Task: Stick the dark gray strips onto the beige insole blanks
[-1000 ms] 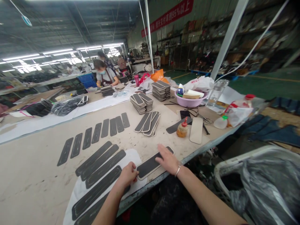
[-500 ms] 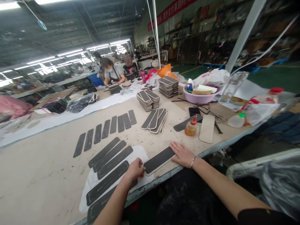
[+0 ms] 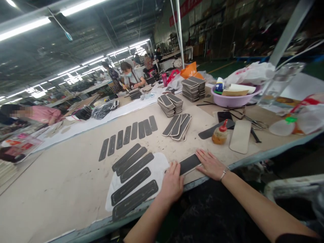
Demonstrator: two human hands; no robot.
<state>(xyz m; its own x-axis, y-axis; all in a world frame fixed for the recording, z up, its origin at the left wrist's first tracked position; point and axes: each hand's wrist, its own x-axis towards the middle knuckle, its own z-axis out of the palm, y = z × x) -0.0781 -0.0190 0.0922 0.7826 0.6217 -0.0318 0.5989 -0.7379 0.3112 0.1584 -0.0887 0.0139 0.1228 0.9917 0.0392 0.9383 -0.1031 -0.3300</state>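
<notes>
A dark grey strip with rounded ends and a pale border lies flat near the table's front edge. My left hand rests palm down over its left end, fingers stretched out. On its right end my right hand lies flat, fingers extended. Left of my hands, several dark strips with shiny streaks lie on and beside a white sheet. Farther back stands a row of smaller dark strips. A loose fanned pile of bordered strips lies beyond my hands.
Taller stacks of strips stand at the back. To the right are a red-tipped glue bottle, a beige panel, scissors, a phone and a purple basin. Co-workers sit across the table.
My left hand has gone from pinching the strip's left end to lying flat over it. My right hand stays on the right end. The view has swung left.
</notes>
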